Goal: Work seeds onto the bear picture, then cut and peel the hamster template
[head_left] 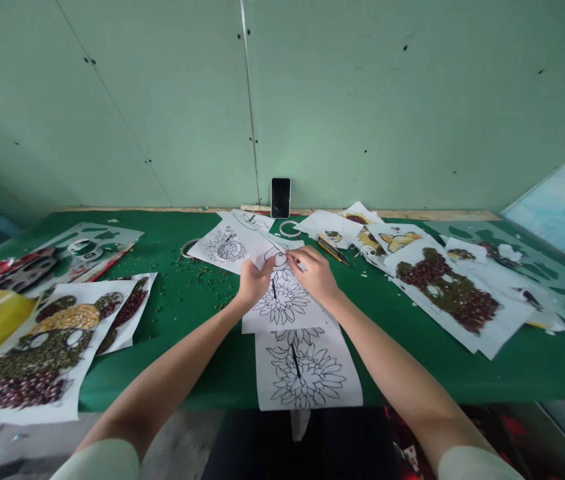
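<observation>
A white paper sheet with a black line drawing (257, 241) is raised a little off the table between my hands. My left hand (256, 280) is closed on its near edge, thumb uppermost. Just to the right, my right hand (313, 270) pinches the same edge with thumb and fingertips. Under and in front of my hands lie a flower drawing (282, 300) and a second flower drawing (305, 373), which reaches the table's front edge. Another flower outline with a round centre (229, 250) shows to the left of the held sheet.
Against the green wall leans a phone (281, 198). Tape rings (290, 229), a yellow utility knife (332, 249) and cut paper pictures lie to the right, near a bean picture (449, 290). Left are scattered seeds (187, 283), another bean picture (45, 353) and a yellow tape roll (15, 317).
</observation>
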Action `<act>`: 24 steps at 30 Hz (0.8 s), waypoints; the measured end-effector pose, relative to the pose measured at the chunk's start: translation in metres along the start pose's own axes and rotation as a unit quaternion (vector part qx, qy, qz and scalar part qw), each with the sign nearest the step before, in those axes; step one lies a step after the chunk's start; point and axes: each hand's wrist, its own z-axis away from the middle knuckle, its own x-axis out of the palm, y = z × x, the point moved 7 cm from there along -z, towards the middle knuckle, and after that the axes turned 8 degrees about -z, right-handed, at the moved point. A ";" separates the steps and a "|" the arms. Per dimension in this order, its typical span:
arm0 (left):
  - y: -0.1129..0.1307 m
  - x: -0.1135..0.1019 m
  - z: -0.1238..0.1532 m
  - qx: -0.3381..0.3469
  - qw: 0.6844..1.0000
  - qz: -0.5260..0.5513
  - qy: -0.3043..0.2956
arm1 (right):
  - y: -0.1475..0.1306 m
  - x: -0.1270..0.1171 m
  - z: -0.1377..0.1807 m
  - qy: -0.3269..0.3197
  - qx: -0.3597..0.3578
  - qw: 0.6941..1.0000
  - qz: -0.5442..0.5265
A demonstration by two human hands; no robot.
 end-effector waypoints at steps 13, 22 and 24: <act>-0.002 0.002 0.001 -0.001 1.000 -0.006 -0.004 | 0.001 0.000 0.001 -0.008 0.006 1.000 0.025; -0.002 0.003 0.002 -0.002 1.000 -0.026 -0.015 | 0.002 -0.003 -0.001 -0.001 0.015 0.999 0.037; -0.002 0.004 0.003 -0.005 1.000 -0.022 -0.020 | 0.002 -0.004 -0.001 -0.001 0.006 0.999 0.045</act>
